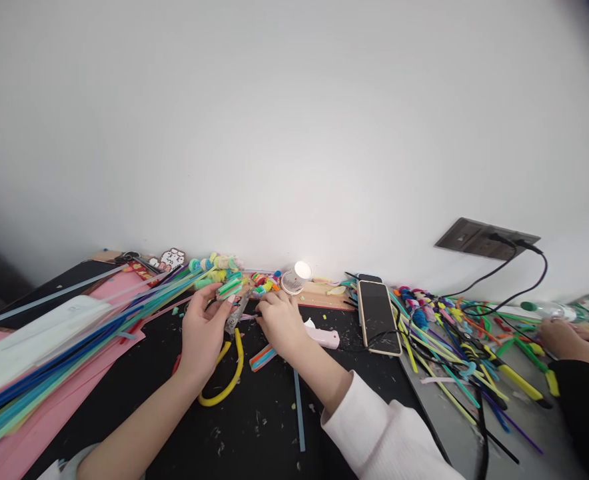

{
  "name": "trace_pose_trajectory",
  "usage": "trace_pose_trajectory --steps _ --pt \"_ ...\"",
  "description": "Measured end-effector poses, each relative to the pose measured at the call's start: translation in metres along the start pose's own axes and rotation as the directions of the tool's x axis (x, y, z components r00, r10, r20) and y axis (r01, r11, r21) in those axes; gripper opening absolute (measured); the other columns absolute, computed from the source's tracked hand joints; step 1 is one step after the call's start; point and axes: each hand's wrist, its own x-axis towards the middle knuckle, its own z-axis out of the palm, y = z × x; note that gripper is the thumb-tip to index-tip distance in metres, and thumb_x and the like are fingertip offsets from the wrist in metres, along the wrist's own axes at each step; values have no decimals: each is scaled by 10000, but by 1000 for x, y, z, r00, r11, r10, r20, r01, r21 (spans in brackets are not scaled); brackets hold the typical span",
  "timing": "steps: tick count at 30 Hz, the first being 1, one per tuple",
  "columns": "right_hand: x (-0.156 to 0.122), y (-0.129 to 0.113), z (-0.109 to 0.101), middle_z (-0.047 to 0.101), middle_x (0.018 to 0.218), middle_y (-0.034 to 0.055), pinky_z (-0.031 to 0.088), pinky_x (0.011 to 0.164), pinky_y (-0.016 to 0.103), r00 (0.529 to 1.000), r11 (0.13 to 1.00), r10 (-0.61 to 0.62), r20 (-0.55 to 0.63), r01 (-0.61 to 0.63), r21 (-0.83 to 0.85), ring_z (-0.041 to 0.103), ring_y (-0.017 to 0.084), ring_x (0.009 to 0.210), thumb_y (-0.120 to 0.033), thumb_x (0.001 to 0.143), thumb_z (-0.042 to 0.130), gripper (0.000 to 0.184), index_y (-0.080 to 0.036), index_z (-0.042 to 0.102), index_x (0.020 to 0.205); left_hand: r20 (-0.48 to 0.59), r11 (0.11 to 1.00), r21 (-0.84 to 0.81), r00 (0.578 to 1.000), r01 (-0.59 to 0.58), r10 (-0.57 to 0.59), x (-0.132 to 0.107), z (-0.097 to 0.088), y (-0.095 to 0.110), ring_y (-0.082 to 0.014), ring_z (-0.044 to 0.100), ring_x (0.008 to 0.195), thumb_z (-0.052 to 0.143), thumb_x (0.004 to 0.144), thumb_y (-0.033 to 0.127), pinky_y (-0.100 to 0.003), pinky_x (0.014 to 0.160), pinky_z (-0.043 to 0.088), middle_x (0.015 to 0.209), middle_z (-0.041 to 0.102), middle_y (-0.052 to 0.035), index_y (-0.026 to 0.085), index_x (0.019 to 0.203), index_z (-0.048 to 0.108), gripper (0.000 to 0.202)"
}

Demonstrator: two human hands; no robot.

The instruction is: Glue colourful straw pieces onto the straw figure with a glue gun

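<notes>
My left hand (202, 333) is closed around a short bundle of green strips (229, 288), held just above the black mat (254, 413). My right hand (279, 323) rests on the mat beside it, fingers curled toward a small dark piece between the two hands; what they pinch is too small to name. Yellow-handled pliers (227, 383) lie under my left wrist. A short orange and blue strip piece (262, 358) lies below my right hand.
A long fan of blue and green strips (69, 347) lies on pink paper (34, 427) at left. A phone (378, 317), a white glue gun (324, 337) and a small cup (294, 277) sit behind. Another person's hand (569, 341) works among scattered strips and black cables at right.
</notes>
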Motion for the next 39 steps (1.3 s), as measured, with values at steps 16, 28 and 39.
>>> trace_pose_trajectory --steps 16,28,39 --pt "-1 14 -24 712 1006 60 424 819 306 990 939 85 -110 -42 342 622 206 963 7 900 526 227 -179 654 926 -2 1000 -10 1000 -6 6 1 -2 -2 -264 690 1083 769 789 349 -425 927 581 1191 677 -63 240 1119 635 373" --pt "-23 19 -36 767 1097 59 389 872 371 996 956 53 74 -72 286 633 257 1102 -10 893 567 272 -191 767 861 -40 1000 -4 999 -16 16 6 -5 -5 -276 656 1145 763 787 360 -438 965 554 1224 643 -65 245 1133 626 390" --pt "-14 3 -30 695 1117 125 421 887 426 989 996 73 130 -79 37 587 316 1110 -252 866 756 115 -173 763 782 -27 1000 2 999 -29 29 6 -4 -5 -270 657 1142 750 806 354 -438 991 540 1241 648 -65 247 1154 621 386"
